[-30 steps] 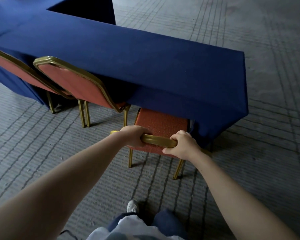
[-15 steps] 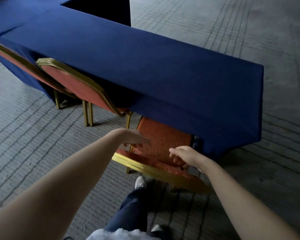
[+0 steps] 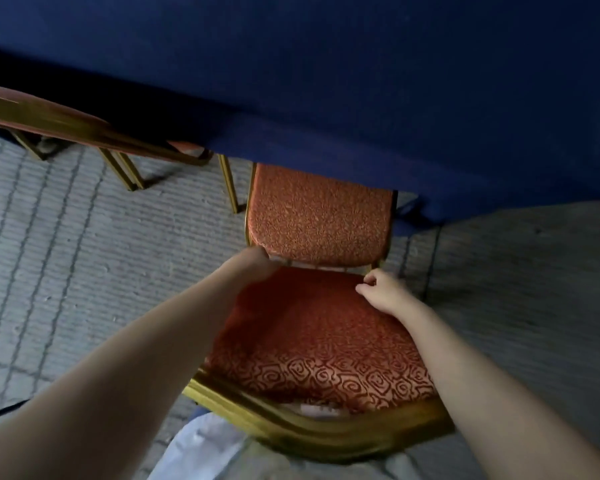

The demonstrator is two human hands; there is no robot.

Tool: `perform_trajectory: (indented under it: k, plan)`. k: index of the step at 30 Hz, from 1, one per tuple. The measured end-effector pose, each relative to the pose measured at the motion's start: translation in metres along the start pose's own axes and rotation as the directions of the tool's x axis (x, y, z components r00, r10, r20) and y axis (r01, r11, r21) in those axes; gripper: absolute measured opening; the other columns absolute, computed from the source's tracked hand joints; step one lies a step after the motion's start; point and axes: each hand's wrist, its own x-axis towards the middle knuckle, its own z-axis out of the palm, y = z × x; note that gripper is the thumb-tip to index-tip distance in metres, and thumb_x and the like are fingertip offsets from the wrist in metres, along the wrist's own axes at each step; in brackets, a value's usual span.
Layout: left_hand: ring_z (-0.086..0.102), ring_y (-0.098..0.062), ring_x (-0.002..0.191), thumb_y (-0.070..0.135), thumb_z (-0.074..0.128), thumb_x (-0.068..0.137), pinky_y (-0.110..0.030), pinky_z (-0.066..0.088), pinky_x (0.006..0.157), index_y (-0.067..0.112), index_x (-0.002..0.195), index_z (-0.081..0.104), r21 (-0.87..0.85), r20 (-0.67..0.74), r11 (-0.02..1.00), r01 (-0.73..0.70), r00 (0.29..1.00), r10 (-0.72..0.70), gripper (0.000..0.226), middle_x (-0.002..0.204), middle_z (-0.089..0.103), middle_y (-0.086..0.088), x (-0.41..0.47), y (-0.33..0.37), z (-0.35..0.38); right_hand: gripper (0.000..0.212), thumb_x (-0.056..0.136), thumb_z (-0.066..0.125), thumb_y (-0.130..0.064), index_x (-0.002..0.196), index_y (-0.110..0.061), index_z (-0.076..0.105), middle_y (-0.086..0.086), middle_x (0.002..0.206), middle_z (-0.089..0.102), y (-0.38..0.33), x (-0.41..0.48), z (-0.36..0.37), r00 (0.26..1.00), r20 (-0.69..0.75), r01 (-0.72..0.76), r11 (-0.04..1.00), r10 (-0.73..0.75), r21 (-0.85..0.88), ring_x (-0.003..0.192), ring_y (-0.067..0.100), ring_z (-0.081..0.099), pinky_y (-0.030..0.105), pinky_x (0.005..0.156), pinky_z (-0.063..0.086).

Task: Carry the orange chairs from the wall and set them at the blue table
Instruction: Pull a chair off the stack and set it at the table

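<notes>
I look straight down over an orange chair (image 3: 319, 220) with a gold frame. Its seat is pushed partly under the blue table (image 3: 343, 81), and its patterned backrest leans toward me. My left hand (image 3: 252, 265) reaches over the backrest, and its fingers curl around the seat's rear left corner. My right hand (image 3: 383, 294) lies on the backrest's lower right part with its fingers curled. I cannot make out whether it grips anything.
A second orange chair (image 3: 59, 121) stands at the table to the left, with its gold legs on the grey lined carpet (image 3: 84, 254). The blue cloth hangs to the floor at the table's right end. My white shirt (image 3: 205, 448) shows at the bottom.
My hands let go of the backrest's top rail and reached over it toward the seat. The view closed in and tipped down over the chair.
</notes>
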Motion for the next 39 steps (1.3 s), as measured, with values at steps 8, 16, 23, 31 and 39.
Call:
perform_trajectory:
  k: [8, 16, 23, 31, 39]
  plan:
    - [0.053, -0.034, 0.123, 0.054, 0.045, 0.091, -0.044, 0.044, 0.101, 0.017, 0.143, 0.039, 0.179, -0.012, 0.967, 0.181, 0.983, -0.181, 0.064, 0.137, 0.053, -0.017, 0.057, -0.017, 0.017, 0.060, 0.090, 0.048, -0.052, 0.141, -0.021, 0.044, 0.011, 0.149, 0.039, 0.016, 0.053, 0.018, 0.988, 0.055, -0.133, 0.978, 0.144, -0.163, 0.136, 0.033, 0.038, 0.043, 0.110, 0.034]
    - [0.034, -0.037, 0.138, 0.059, 0.036, 0.090, -0.050, 0.033, 0.110, 0.034, 0.152, 0.013, 0.272, 0.008, 0.913, 0.304, 0.948, -0.318, 0.071, 0.152, 0.034, -0.015, 0.097, -0.028, 0.046, 0.072, 0.086, 0.045, -0.060, 0.145, -0.020, 0.038, 0.012, 0.146, 0.046, 0.034, 0.096, 0.032, 0.966, 0.084, -0.245, 0.970, 0.245, -0.012, 0.132, 0.035, 0.045, 0.042, 0.108, 0.039]
    - [0.032, -0.038, 0.138, 0.063, 0.038, 0.092, -0.048, 0.031, 0.109, 0.012, 0.146, 0.033, 0.308, -0.050, 0.854, 0.419, 0.904, -0.425, 0.075, 0.149, 0.038, -0.018, 0.111, -0.032, 0.050, 0.074, 0.086, 0.044, -0.064, 0.144, -0.019, 0.042, 0.014, 0.145, 0.046, 0.033, 0.116, 0.034, 0.946, 0.053, -0.318, 0.947, 0.321, -0.053, 0.131, 0.035, 0.045, 0.041, 0.105, 0.041]
    - [0.031, -0.040, 0.138, 0.062, 0.032, 0.093, -0.055, 0.035, 0.106, 0.054, 0.146, -0.002, 0.293, 0.046, 0.891, 0.348, 0.925, -0.376, 0.063, 0.147, 0.038, -0.022, 0.109, -0.031, 0.045, 0.084, 0.080, 0.045, -0.073, 0.140, -0.014, 0.049, 0.016, 0.143, 0.049, 0.033, 0.121, 0.033, 0.916, 0.103, -0.389, 0.921, 0.387, 0.002, 0.129, 0.035, 0.047, 0.039, 0.103, 0.042]
    - [0.026, -0.043, 0.139, 0.066, 0.027, 0.092, -0.058, 0.034, 0.105, 0.056, 0.145, -0.001, 0.270, 0.126, 0.909, 0.316, 0.925, -0.359, 0.060, 0.155, 0.026, -0.016, 0.113, -0.034, 0.042, 0.099, 0.066, 0.050, -0.084, 0.140, -0.018, 0.049, 0.012, 0.143, 0.051, 0.037, 0.125, 0.025, 0.895, 0.199, -0.422, 0.902, 0.399, 0.090, 0.128, 0.031, 0.051, 0.035, 0.103, 0.043]
